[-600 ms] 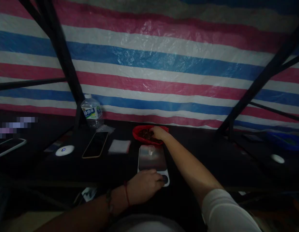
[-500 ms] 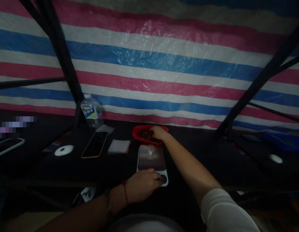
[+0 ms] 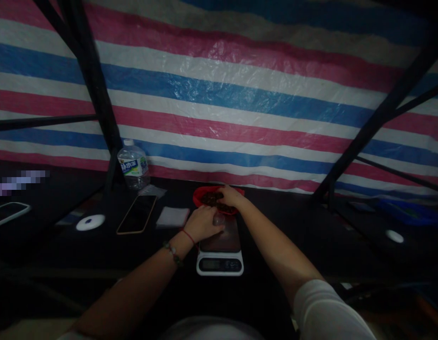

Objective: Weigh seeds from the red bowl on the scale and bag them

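on the counter (image 3: 275, 226), the left hand (image 3: 204, 225) reaches over the scale (image 3: 220, 265) with its thumb and fingers spread around the small clear cup (image 3: 219, 219) on the plate, though whether they grip it i cannot tell. just behind the scale, the right hand (image 3: 230, 196) dips its fingertips into the dark bits (image 3: 209, 198) in the red bowl (image 3: 197, 198), and whether it has pinched any is hidden. to the left of the scale lie the white stack (image 3: 172, 217), the dark-screened phone (image 3: 137, 215) and the oval white gadget (image 3: 90, 222), with the bottle (image 3: 134, 165) upright behind the phone.
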`<action>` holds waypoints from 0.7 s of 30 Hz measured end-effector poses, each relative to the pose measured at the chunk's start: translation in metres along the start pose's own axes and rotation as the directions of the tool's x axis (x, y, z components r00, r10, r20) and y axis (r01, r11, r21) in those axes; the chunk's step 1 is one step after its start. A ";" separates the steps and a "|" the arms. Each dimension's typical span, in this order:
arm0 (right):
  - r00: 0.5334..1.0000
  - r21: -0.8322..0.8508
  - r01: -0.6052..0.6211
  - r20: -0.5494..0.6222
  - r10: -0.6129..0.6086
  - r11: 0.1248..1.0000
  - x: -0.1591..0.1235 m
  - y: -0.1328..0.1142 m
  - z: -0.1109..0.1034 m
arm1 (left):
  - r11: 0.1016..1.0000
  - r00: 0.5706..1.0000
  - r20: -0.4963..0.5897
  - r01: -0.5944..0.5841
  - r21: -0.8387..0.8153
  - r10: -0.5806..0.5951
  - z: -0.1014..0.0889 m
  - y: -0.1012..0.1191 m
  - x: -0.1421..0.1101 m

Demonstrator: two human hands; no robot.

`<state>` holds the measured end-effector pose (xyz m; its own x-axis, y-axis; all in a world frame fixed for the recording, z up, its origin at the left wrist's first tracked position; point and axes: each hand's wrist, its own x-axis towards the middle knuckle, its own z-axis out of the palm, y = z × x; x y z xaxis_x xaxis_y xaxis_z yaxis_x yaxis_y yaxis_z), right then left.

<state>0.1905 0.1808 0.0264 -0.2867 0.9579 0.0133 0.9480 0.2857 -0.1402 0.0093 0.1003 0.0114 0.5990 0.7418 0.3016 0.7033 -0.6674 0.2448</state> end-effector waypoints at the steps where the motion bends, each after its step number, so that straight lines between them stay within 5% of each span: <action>1: 0.999 -0.019 -0.018 0.027 0.018 1.000 -0.001 0.000 0.000 | 1.000 1.000 -0.012 -0.011 -0.011 0.011 0.002 0.001 -0.001; 5: 0.995 -0.073 -0.029 0.096 0.036 0.997 -0.001 0.000 0.001 | 0.995 0.995 -0.100 -0.020 -0.093 0.010 0.003 0.000 -0.009; 13: 0.999 -0.044 -0.010 0.039 0.012 0.999 -0.003 -0.006 0.005 | 0.950 0.947 -0.312 -0.029 -0.309 -0.073 0.012 -0.023 -0.011; 21: 0.997 0.040 -0.054 -0.059 0.056 0.998 0.000 0.005 0.014 | 0.924 0.944 -0.281 0.057 -0.379 -0.174 0.028 -0.041 -0.004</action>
<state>0.1936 0.1820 0.0118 -0.2246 0.9723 0.0641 0.9557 0.2327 -0.1802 -0.0111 0.1261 -0.0255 0.3354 0.7978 0.5009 0.5386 -0.5987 0.5928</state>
